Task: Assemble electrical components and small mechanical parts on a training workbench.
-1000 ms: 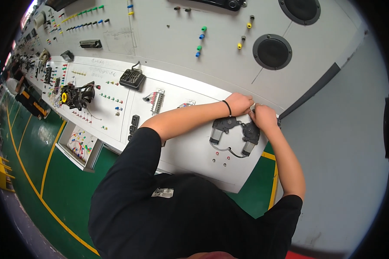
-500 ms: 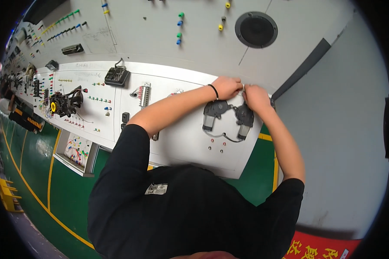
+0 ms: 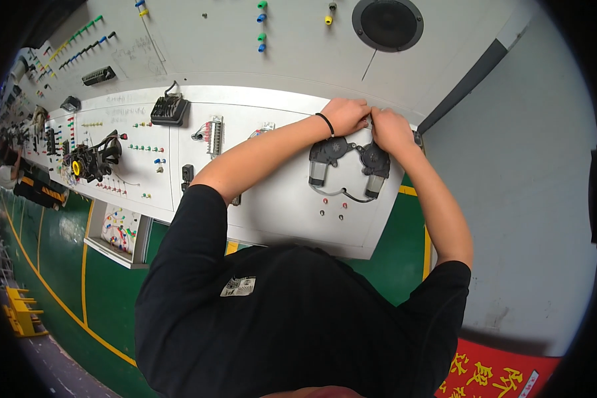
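My left hand (image 3: 347, 117), with a black band at its wrist, and my right hand (image 3: 393, 131) meet near the far right of the white bench panel (image 3: 292, 222). Both have their fingers closed in a pinch, almost touching each other; whatever is between the fingertips is too small and hidden to name. Just on the near side of the hands, two electric gear motors (image 3: 330, 151) (image 3: 375, 161) sit on the panel, each with a black housing and a silver cylinder. My right hand partly overlaps the right motor's top. A dark cable (image 3: 355, 196) links their lower ends.
Small red and dark terminals (image 3: 325, 201) stand below the motors. Leftward are a terminal strip (image 3: 215, 136), a black box (image 3: 170, 111) and a black steering-column switch assembly (image 3: 96, 159). A round speaker (image 3: 387, 25) is on the upright panel. An open drawer (image 3: 118, 232) juts out at lower left.
The view has shifted, so the bench and motors appear higher in the picture. Both hands keep their pinch at about the same place above the motors.
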Available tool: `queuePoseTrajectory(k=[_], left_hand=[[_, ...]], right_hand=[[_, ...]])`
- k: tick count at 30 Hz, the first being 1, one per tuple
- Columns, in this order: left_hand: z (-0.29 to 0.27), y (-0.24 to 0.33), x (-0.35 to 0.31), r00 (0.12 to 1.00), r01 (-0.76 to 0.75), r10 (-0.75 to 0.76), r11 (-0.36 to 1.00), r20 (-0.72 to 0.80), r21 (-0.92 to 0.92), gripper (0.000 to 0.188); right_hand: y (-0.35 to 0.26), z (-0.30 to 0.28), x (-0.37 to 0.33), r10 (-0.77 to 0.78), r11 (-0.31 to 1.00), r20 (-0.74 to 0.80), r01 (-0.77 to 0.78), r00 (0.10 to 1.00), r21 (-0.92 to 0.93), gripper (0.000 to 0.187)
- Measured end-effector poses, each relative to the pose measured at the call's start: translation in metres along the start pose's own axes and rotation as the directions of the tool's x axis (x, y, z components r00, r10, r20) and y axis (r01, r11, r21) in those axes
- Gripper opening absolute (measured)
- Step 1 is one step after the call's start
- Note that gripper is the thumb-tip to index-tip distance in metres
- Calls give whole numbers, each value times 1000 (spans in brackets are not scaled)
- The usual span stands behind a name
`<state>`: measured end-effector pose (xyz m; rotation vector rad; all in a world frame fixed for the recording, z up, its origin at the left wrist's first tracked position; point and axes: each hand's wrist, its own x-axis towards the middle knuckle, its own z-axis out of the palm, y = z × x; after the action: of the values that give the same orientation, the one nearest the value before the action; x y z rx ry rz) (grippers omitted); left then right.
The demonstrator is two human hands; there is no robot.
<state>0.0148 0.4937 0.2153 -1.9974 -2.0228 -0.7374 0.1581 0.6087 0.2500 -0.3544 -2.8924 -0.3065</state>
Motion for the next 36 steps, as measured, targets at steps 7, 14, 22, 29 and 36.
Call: queuePoseTrajectory(k=[7, 14, 22, 29, 36], left_hand=[[-6, -3, -2, 1000, -23, 23, 997, -2, -74, 18], [-5, -3, -7, 999, 27, -28, 997, -22, -73, 16], [-1, -4, -5, 997, 23, -26, 999, -69, -42, 18], [3, -8, -3, 999, -12, 11, 1000, -44, -26, 24], [-4, -7, -4, 999, -30, 27, 998, -45, -55, 23]], right_hand=[[5, -2, 5, 45, 998, 75, -49, 996, 49, 25], [-1, -12, -1, 18, 993, 14, -19, 1000, 120, 19], [3, -3, 0, -24, 994, -68, 31, 997, 106, 20], [1, -7, 5, 33, 999, 90, -36, 995, 38, 21], [-4, -15, 3, 65, 997, 108, -70, 992, 43, 21]])
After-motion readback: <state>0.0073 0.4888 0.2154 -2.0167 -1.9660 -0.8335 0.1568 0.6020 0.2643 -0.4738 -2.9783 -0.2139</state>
